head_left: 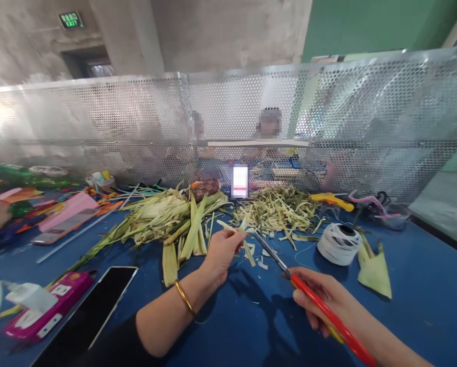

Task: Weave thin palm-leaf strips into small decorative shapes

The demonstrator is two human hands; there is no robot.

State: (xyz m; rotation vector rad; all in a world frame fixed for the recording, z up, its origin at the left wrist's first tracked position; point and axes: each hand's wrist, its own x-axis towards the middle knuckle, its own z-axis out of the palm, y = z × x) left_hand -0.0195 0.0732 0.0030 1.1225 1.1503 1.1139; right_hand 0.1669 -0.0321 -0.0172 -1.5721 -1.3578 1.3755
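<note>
My left hand (223,250), with a gold bangle on its wrist, pinches a pale strip of dried plant husk (232,228) between thumb and fingertips. My right hand (320,295) is wrapped round scissors (280,261) with red and yellow grips and thin metal blades. The blade tips point up and left, close to the husk strip; whether they touch it I cannot tell. Small pale offcuts (262,263) lie on the blue table under both hands. Behind my left hand spreads a heap of long green-yellow husks (152,219).
Shredded husk (282,209) lies in a pile behind the hands. At right are a white thread spool (338,245), a cut husk piece (376,270) and a yellow-handled tool (333,200). A phone (91,311) and purple power strip (47,306) sit at left. A perforated metal screen (136,122) stands behind.
</note>
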